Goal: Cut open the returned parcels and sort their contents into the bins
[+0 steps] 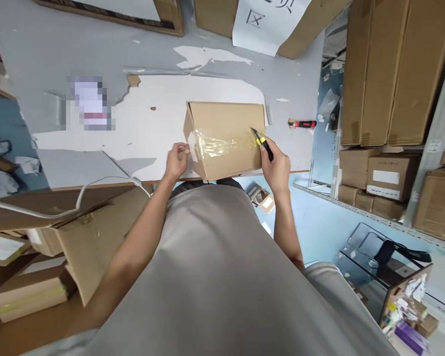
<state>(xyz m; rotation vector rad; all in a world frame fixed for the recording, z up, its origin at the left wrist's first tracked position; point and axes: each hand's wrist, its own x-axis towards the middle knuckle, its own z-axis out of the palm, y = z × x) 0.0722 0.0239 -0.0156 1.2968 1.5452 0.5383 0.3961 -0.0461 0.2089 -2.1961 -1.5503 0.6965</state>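
A closed cardboard box [230,116] lies at the near edge of the worktable, with shiny clear-yellowish tape [217,144] across its top. My right hand [276,165] grips a black and yellow utility knife [266,146] over the box's right end. The knife's dark blade points up and left, close to the tape; whether it touches the cardboard I cannot tell. Beside the left end of the box is my left hand [177,160], fingers loosely bent and slightly apart, nothing visible in them. A white label [192,147] shows on that end, close to my fingertips.
A red and black handled tool [304,124] lies at the table's right. A blurred-out pale object [92,103] is on the left. Cartons with a paper sheet [269,24] stand along the back. A white cable [79,198] crosses an open carton [100,237] at lower left. Shelved boxes [380,74] line the right.
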